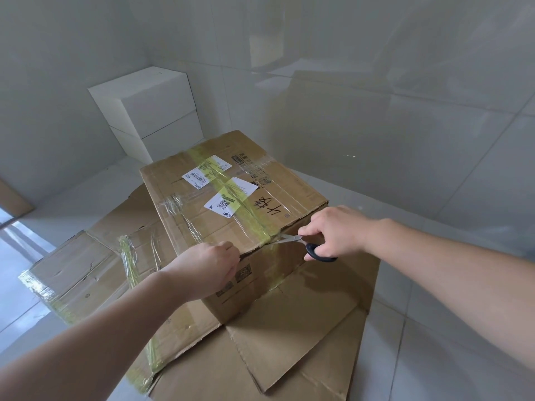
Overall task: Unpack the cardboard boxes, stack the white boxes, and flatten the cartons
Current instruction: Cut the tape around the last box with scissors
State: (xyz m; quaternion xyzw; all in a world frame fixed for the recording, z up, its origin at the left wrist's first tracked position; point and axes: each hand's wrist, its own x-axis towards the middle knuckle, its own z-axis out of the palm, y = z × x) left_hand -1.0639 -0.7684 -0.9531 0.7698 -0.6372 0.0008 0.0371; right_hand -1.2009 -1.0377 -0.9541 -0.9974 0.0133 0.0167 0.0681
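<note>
Head view: right hand fingers grip scissors at taped cardboard box seam; left hand fingers pinch flap edge.

We see a big brown box sitting on flat cardboard on a pale tiled floor. The box is taped shut with yellow tape and clear tape, and it has white labels and black writing on top. Our left hand holds the near top edge of the box. Our right hand holds scissors with black handles. The blades touch the tape at the box's near edge. Behind the box, two white boxes sit one on top of the other in the corner by the walls.
</note>
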